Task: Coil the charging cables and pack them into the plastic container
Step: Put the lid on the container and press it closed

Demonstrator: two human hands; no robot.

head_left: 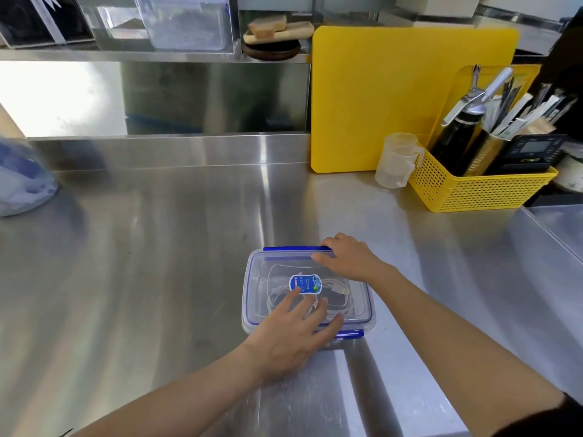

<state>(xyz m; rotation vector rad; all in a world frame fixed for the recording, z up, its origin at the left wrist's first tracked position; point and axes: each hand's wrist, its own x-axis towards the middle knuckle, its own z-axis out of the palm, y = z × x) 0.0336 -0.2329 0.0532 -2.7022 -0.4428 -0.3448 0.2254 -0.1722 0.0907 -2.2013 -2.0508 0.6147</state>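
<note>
Item: clear plastic container [252,313] with blue-trimmed lid [274,266], standing on the stainless steel counter [157,247], near its front edge and well apart from other goods. Contents: white charging cables [339,287], coiled, seen through the lid; one USB plug [345,291] lies uppermost near the right side. How many cables there are cannot be told. Lid: seated on the box, bearing a blue and white label [305,283]. Blue latch, far side [293,248]: appears still raised. Blue latch, near side [348,334]: sticks out from the rim, apparently unfastened. Left hand [284,339]: open, fingers spread flat, pressing the near half of the lid, gripping nothing. Right hand [345,257]: fingers bent over the far right corner at the far latch, pressing rather than holding. Step in hand, by judgement: closing the packed box; coiling and packing look finished. Next move calls for: holding the lid level and pressing each latch down until it catches. Nearby, unconcerned: yellow cutting board [378,99], yellow mesh basket [473,190], measuring cup [396,160].
</note>
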